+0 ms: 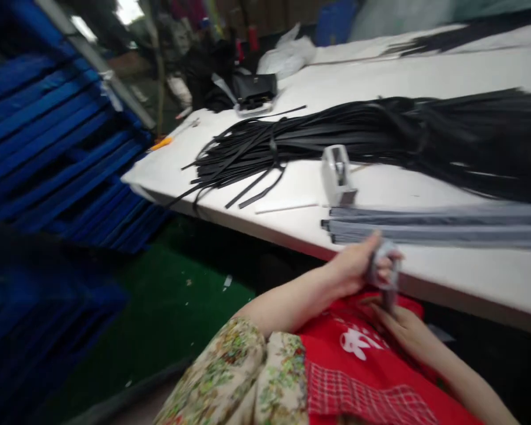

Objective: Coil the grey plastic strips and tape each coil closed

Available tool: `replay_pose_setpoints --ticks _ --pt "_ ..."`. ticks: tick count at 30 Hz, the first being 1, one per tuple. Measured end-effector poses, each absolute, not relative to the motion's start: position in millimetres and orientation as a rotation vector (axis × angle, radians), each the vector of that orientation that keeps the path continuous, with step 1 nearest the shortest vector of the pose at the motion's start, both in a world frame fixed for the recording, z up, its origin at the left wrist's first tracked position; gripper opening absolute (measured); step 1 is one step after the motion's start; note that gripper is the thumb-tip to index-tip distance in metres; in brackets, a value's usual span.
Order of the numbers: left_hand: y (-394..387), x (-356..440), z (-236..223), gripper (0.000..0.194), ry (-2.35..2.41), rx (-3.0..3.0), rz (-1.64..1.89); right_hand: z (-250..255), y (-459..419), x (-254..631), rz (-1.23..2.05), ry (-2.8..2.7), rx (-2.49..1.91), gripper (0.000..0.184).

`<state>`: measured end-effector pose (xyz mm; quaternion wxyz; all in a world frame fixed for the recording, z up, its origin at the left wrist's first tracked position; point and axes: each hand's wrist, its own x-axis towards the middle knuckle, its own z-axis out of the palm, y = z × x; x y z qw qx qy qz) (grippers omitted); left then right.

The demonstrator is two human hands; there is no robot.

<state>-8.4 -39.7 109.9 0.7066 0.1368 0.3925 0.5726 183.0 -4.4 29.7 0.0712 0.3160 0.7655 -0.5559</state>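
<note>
Head view, lower right of centre: holds a blurred grey fabric strip [388, 298] in the left hand [357, 264], over the top of the red apron [349, 348]. Wraps it in a loop around the curled fingers, closed on the band, thumb raised. From that loop, drops it almost straight down the frame, long axis close to upright, to the right hand [400, 323] just below. Seems to meet the lower end there, near the thumb; cannot tell, through the blur, whether pinched or merely touched.

Just above the left hand, shows long grey fabric lengths [442, 233] laid on the white table [469, 271], running across to the right edge of the frame, roughly crosswise to the held strip. Sets the left hand nearer to them than the right. Farther up, from centre to upper right, shows a thick bundle of black straps [349, 133] lying the same way.
</note>
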Motion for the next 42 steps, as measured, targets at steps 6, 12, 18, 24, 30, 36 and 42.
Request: replay_pose_setpoints --ticks 6,12,18,24,30,36,42 --pt "-21 -26 89 0.054 1.653 0.916 1.55 82 -16 162 -2.148 2.186 0.499 0.043" --pt "-31 7 70 0.05 1.708 1.933 0.793 95 15 190 -3.01 1.603 0.748 0.041" --pt "-32 22 104 0.043 1.645 1.83 0.35 76 41 220 -2.431 2.078 1.103 0.04" --pt "-41 11 95 0.064 1.299 1.031 0.471 73 41 222 -1.074 3.0 1.356 0.03" --pt "-40 7 102 0.061 0.946 0.43 0.815 63 23 194 -1.861 2.788 1.154 0.045" --pt "-39 13 103 0.046 0.655 0.187 1.188 53 -7 156 -2.869 1.786 1.123 0.05" --pt "-45 -8 87 0.05 0.946 0.505 1.242 76 28 172 -2.305 2.356 1.064 0.048"
